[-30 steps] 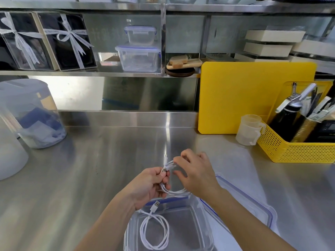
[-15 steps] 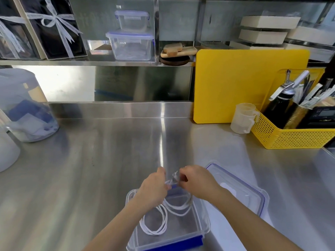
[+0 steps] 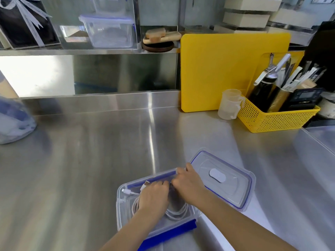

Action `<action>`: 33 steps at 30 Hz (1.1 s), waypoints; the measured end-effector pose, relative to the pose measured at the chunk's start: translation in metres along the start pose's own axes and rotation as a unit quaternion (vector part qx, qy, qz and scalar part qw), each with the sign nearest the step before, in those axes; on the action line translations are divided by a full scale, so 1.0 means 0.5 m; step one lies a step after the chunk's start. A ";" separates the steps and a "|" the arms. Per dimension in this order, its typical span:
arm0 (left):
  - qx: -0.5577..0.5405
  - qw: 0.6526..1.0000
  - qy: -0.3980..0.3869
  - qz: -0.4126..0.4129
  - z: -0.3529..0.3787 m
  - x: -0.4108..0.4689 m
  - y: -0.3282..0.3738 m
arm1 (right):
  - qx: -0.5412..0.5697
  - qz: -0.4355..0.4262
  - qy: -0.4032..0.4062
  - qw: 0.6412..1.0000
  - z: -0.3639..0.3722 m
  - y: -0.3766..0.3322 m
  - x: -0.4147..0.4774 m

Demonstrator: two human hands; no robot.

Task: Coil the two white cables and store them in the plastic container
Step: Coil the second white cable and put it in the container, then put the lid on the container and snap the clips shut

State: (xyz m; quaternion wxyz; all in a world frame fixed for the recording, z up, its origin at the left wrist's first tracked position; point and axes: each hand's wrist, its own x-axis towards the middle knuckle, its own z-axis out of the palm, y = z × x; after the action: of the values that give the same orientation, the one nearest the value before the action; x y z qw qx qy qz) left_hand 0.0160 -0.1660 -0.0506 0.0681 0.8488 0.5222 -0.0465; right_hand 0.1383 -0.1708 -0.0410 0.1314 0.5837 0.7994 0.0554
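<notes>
Change: a second ago both hands worked a coil of white cable in the air above the plastic container (image 3: pixel 121 211); now both are down inside it, pressing that coil in next to the one already lying there.
Meaning: judged from this, the second cable is being seated, so storing is nearly done; the lid (image 3: pixel 235 185) is still off, lying on the surface just right of the container.
Cables: the white cables (image 3: pixel 178 212) show as loops on the container floor under and between the hands; two plug ends (image 3: pixel 127 191) poke out at its far left corner, near the rim.
Left hand: the left hand (image 3: pixel 154 195) is palm down in the container's middle, wrist bent, forearm coming from the near edge; its grip is curled onto the loops, fingers together on the cable.
Right hand: the right hand (image 3: pixel 188 182) reaches in over the container's right wall, knuckles up, fingertips near the far rim; whether its grip is pinching cable or only pressing, I cannot tell.
Container: sits on the steel surface (image 3: pixel 81 169), blue clip toward the person.
</notes>
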 end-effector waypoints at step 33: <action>-0.050 0.993 -0.018 0.107 -0.067 0.182 0.095 | 0.222 0.357 0.170 0.891 0.089 0.192 -0.119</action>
State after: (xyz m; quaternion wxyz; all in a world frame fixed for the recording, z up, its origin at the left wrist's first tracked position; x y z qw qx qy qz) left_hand 0.0999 -0.1016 -0.0278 0.1245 0.8943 0.4289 -0.0278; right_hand 0.2558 -0.2002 -0.0518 -0.1679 0.8253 0.5388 0.0180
